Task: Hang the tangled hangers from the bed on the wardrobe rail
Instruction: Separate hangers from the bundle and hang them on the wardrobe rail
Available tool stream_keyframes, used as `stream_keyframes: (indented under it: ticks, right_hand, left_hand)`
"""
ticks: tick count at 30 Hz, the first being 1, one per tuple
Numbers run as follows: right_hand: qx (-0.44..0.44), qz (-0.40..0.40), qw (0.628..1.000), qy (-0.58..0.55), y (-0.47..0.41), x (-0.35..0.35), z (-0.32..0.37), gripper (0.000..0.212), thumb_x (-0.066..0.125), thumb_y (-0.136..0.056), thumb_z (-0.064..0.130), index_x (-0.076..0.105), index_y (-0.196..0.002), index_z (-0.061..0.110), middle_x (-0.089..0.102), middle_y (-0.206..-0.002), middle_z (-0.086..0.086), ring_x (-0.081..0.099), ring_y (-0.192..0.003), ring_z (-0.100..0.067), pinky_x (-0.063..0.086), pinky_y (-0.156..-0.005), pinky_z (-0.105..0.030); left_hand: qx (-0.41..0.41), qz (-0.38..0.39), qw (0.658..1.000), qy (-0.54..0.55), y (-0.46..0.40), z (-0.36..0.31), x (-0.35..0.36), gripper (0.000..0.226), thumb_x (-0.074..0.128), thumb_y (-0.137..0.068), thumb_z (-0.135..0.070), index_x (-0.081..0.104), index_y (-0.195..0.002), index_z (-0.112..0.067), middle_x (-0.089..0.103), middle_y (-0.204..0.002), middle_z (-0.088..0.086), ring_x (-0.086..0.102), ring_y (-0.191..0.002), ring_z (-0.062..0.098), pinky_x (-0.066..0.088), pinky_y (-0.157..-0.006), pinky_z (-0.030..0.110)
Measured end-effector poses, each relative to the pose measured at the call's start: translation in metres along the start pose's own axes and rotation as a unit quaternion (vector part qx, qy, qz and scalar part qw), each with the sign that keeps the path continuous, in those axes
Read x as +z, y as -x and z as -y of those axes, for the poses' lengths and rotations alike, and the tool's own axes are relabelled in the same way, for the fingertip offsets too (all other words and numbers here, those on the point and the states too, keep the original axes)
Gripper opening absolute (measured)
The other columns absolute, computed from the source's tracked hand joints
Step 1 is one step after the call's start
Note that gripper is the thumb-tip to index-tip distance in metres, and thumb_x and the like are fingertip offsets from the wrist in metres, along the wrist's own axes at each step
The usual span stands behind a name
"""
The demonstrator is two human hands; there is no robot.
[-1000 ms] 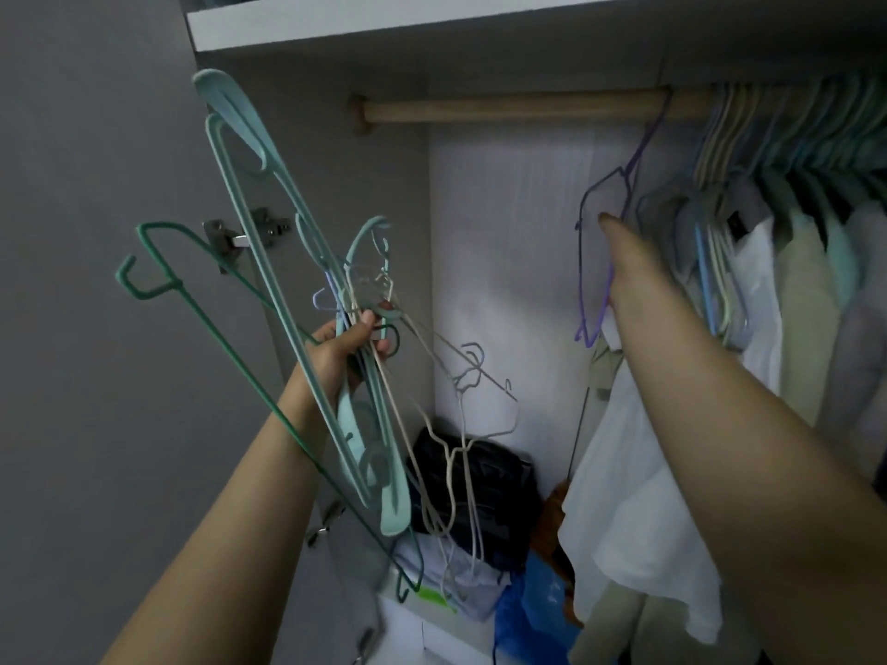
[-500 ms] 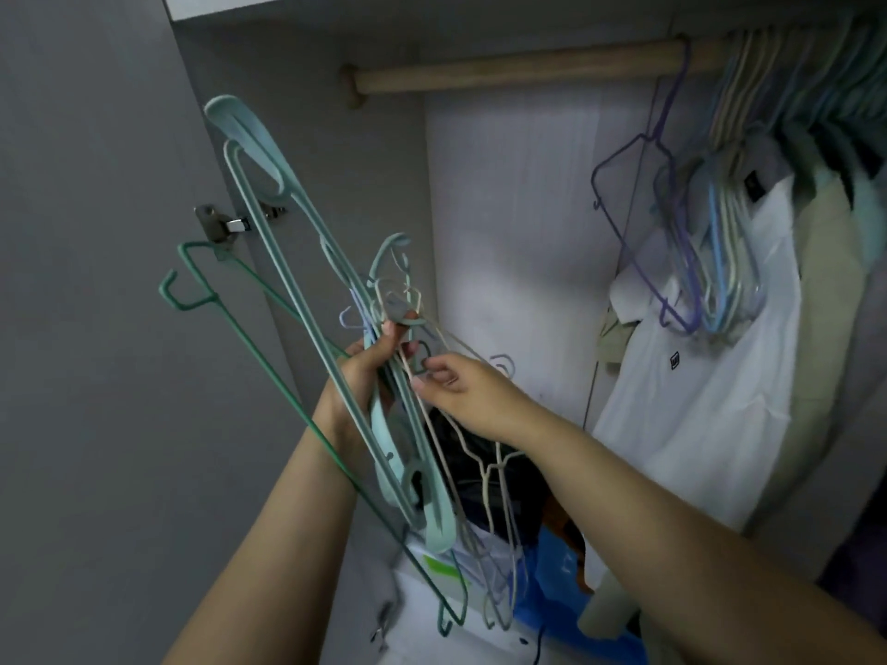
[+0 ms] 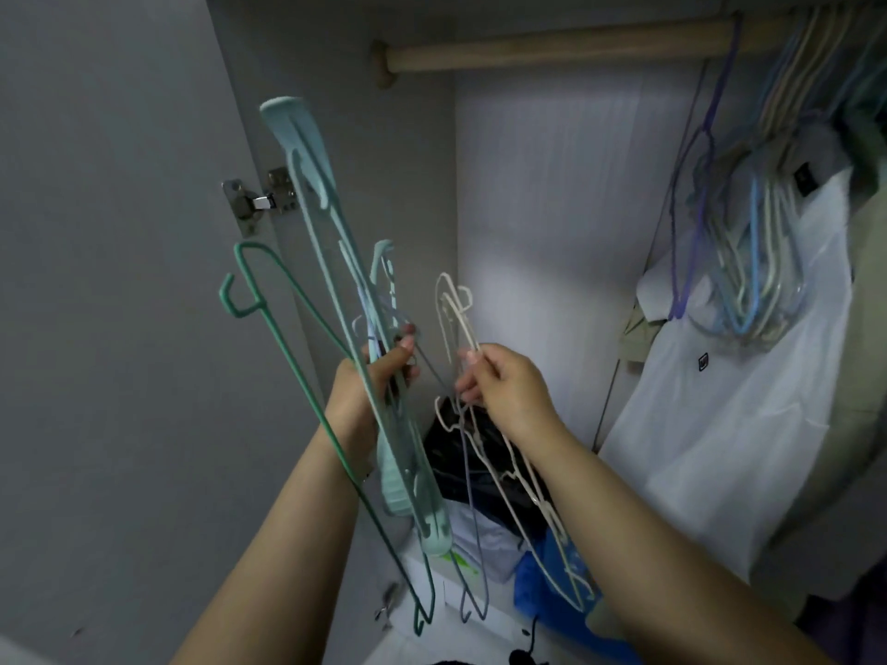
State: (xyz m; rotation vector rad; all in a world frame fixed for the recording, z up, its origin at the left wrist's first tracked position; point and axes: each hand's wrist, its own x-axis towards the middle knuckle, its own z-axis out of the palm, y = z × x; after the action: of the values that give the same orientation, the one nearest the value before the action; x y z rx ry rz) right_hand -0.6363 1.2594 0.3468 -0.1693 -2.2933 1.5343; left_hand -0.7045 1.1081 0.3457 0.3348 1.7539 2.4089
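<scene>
Hanging from wooden rail [image 3: 552,45] at right end: purple hanger [image 3: 691,223], white shirt [image 3: 729,424]. Left hand [image 3: 369,376] grip curled round teal hanger bundle [image 3: 331,290]. Right hand [image 3: 504,381] grip pinching cream hangers [image 3: 461,314], below rail.

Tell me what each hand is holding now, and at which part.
The left hand grips the bundle of green hangers near mid-length. The right hand pinches the cream hangers just below their hooks.
</scene>
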Motion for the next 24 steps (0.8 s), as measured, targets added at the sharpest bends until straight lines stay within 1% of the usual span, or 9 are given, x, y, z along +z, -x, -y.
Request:
stream_keyframes:
  ticks: [3, 5, 8, 12, 16, 19, 21, 23, 24]
  right_hand:
    - [0.024, 0.010, 0.995, -0.099, -0.006, -0.012, 0.003, 0.017, 0.055, -0.096, 0.022, 0.068, -0.096, 0.011, 0.067, -0.072, 0.002, 0.063, -0.065, -0.012, 0.056, -0.065, -0.030]
    - [0.029, -0.006, 0.994, -0.109, -0.007, -0.012, 0.001, 0.017, 0.062, -0.092, 0.022, 0.070, -0.089, 0.007, 0.061, -0.068, -0.001, 0.059, -0.065, -0.013, 0.053, -0.061, -0.027]
    - [0.018, -0.059, 0.992, -0.113, -0.007, -0.014, -0.005, 0.018, 0.067, -0.088, 0.021, 0.069, -0.075, 0.009, 0.055, -0.063, -0.008, 0.051, -0.062, -0.018, 0.048, -0.066, -0.032]
    - [0.042, -0.184, 0.964, -0.186, -0.013, -0.036, -0.017, 0.012, 0.064, -0.090, 0.016, 0.066, -0.078, 0.016, 0.058, -0.066, -0.002, 0.055, -0.060, -0.015, 0.054, -0.063, -0.031]
    - [0.007, -0.244, 0.962, -0.123, -0.017, -0.060, -0.036, 0.016, 0.051, -0.098, 0.020, 0.058, -0.084, 0.023, 0.058, -0.067, 0.000, 0.051, -0.056, -0.009, 0.047, -0.058, -0.029]
    - [-0.028, -0.280, 0.958, -0.047, -0.011, -0.065, -0.052, 0.016, 0.044, -0.100, 0.029, 0.057, -0.094, 0.022, 0.055, -0.068, 0.004, 0.052, -0.061, -0.011, 0.047, -0.064, -0.033]
    - [-0.058, -0.289, 0.955, -0.009, -0.006, -0.065, -0.059, 0.017, 0.042, -0.100, 0.030, 0.056, -0.098, 0.021, 0.052, -0.068, 0.009, 0.051, -0.064, -0.009, 0.044, -0.067, -0.032]
    - [-0.086, -0.276, 0.957, 0.011, -0.005, -0.062, -0.061, 0.019, 0.043, -0.100, 0.029, 0.058, -0.102, 0.018, 0.051, -0.070, 0.013, 0.049, -0.064, -0.005, 0.043, -0.066, -0.030]
    - [-0.094, -0.260, 0.961, 0.008, -0.005, -0.059, -0.060, 0.018, 0.044, -0.100, 0.028, 0.059, -0.103, 0.018, 0.051, -0.071, 0.015, 0.048, -0.064, -0.001, 0.043, -0.067, -0.030]
  left_hand:
    - [-0.021, -0.021, 0.999, 0.035, 0.000, 0.001, -0.007, 0.011, 0.060, -0.093, -0.017, 0.066, -0.099, -0.011, 0.054, -0.060, -0.006, 0.054, -0.051, 0.007, 0.046, -0.048, 0.018]
    - [-0.042, -0.028, 0.997, 0.053, 0.000, 0.003, -0.007, 0.008, 0.059, -0.094, -0.019, 0.063, -0.090, -0.014, 0.054, -0.062, -0.004, 0.054, -0.049, 0.007, 0.047, -0.048, 0.019]
    - [-0.065, -0.039, 0.995, 0.059, 0.000, 0.007, -0.008, 0.015, 0.060, -0.095, -0.023, 0.062, -0.082, -0.016, 0.056, -0.062, -0.005, 0.053, -0.049, 0.008, 0.047, -0.048, 0.019]
    - [-0.044, -0.009, 0.995, 0.091, -0.002, 0.008, -0.020, 0.024, 0.050, -0.099, -0.022, 0.052, -0.076, -0.016, 0.044, -0.055, -0.007, 0.040, -0.045, 0.005, 0.035, -0.043, 0.015]
    - [-0.058, 0.025, 0.989, 0.136, 0.002, -0.002, -0.031, 0.029, 0.037, -0.102, -0.023, 0.041, -0.074, -0.017, 0.036, -0.049, -0.009, 0.031, -0.040, 0.003, 0.027, -0.041, 0.014]
    - [-0.069, 0.033, 0.991, 0.108, 0.009, -0.009, -0.037, 0.031, 0.038, -0.102, -0.025, 0.050, -0.077, -0.011, 0.037, -0.048, -0.006, 0.036, -0.040, 0.005, 0.033, -0.042, 0.016]
    - [-0.059, 0.027, 0.996, 0.062, 0.013, -0.011, -0.040, 0.025, 0.044, -0.100, -0.021, 0.055, -0.081, -0.009, 0.041, -0.048, -0.005, 0.045, -0.043, 0.008, 0.041, -0.045, 0.017]
    - [-0.045, 0.027, 0.998, 0.029, 0.016, -0.012, -0.040, 0.021, 0.047, -0.099, -0.016, 0.056, -0.083, -0.007, 0.041, -0.048, -0.004, 0.047, -0.044, 0.010, 0.043, -0.046, 0.018]
    - [-0.043, 0.036, 0.998, 0.030, 0.018, -0.012, -0.039, 0.022, 0.046, -0.099, -0.015, 0.055, -0.082, -0.006, 0.039, -0.048, -0.004, 0.043, -0.042, 0.009, 0.040, -0.045, 0.017]
